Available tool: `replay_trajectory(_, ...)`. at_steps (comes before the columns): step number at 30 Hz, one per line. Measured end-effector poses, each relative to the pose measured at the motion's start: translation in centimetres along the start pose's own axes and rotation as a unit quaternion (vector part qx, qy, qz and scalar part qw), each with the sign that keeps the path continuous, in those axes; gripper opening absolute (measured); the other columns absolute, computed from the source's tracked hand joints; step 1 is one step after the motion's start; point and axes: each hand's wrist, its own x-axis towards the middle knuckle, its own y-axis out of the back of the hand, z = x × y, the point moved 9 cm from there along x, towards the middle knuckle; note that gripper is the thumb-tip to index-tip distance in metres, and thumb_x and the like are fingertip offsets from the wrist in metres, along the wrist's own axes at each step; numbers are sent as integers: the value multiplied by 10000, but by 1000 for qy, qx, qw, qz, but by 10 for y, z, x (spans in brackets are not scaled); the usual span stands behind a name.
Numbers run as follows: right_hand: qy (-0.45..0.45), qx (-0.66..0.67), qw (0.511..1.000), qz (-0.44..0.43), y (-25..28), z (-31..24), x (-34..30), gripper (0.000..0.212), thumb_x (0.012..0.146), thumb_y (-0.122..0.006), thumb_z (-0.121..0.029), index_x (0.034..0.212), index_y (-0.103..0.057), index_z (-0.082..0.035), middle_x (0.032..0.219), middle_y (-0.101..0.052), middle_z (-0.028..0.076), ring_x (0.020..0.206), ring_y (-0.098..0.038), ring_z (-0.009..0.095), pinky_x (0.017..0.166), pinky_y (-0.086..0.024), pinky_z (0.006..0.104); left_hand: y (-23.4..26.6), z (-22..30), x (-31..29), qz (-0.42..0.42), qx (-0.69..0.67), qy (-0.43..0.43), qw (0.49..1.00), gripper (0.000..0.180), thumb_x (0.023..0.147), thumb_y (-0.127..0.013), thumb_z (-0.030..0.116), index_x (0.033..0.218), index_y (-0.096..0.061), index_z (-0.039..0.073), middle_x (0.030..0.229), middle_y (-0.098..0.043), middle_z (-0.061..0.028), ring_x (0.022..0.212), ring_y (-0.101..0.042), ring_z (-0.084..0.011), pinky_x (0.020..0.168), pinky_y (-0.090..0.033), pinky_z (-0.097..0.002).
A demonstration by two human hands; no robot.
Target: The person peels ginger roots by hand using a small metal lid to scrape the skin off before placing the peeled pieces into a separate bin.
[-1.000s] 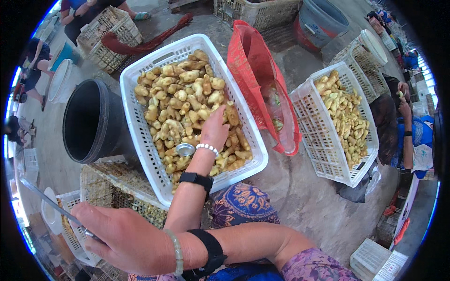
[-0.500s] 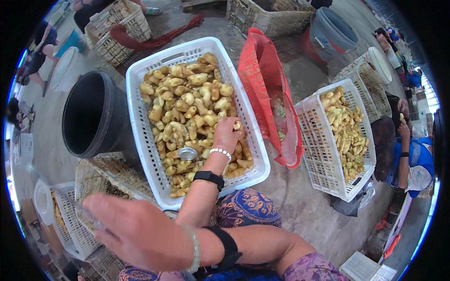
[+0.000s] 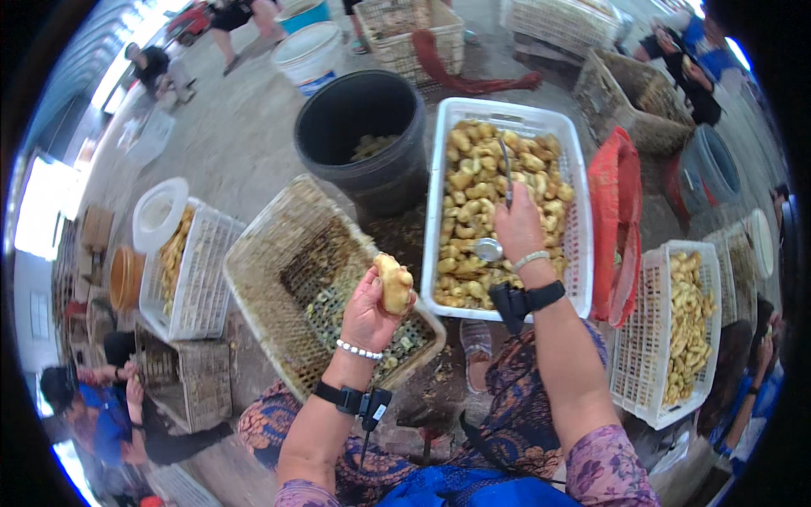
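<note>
My left hand is closed around a piece of ginger, raised above a dirty, scrap-strewn plastic crate. My right hand grips a thin, slightly curved knife, its blade pointing away from me, over a white plastic basket. Many pieces of ginger fill that basket. Close beside my right hand, a small round metal dish rests on the ginger.
A black bucket stands beyond the dirty crate, with some pieces inside. Right of the white basket is a red bag, then another white crate of ginger. A ginger-filled crate stands at left. Other people work around the edges.
My left hand has come out of the white basket with a piece of ginger and is now over the dirty crate. My right hand has swung from the left to above the basket. The view has shifted left.
</note>
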Motion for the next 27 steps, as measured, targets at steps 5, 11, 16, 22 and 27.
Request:
replay_trajectory(5,-61,-101,986,-119,-47,49,-20,297,839,-528,-111,1128,-530,-42,973,-621,242,893,-594,426,772,-464,491,19,59,-68,19,-1,-25,999,352,963,-483,239,1255,-443,46,1127,-580,-138,990,-594,-268,840,-521,-388)
replay_trajectory(11,76,24,980,-182,-75,-29,-54,393,852,-548,-106,1244,-522,-87,1056,-626,224,960,-608,382,822,-481,411,33,97,-103,13,28,-8,999,376,977,-455,327,1202,-480,27,1056,-593,-122,902,-608,-207,783,-527,-328)
replay_trajectory(16,109,-110,982,-107,-39,-42,-18,373,855,-557,-186,1203,-505,-61,1016,-628,262,954,-607,417,806,-481,461,59,102,-111,60,-19,4,998,364,991,-412,358,1142,-520,45,962,-611,-97,764,-608,-176,667,-527,-315)
replay_trajectory(22,-51,-298,951,-58,-1,124,23,307,733,-646,-123,988,-523,-2,851,-619,210,815,-625,343,737,-487,421,51,106,-96,24,6,1,1000,393,991,-404,357,1206,-493,40,935,-602,-82,745,-578,-166,669,-506,-297)
replay_trajectory(27,-31,-292,952,-89,-33,80,14,371,736,-645,-173,1064,-573,-15,1009,-634,241,966,-604,404,849,-473,442,61,134,-105,57,-15,-88,994,304,992,-426,268,1205,-489,61,1000,-604,-98,796,-595,-190,730,-512,-315)
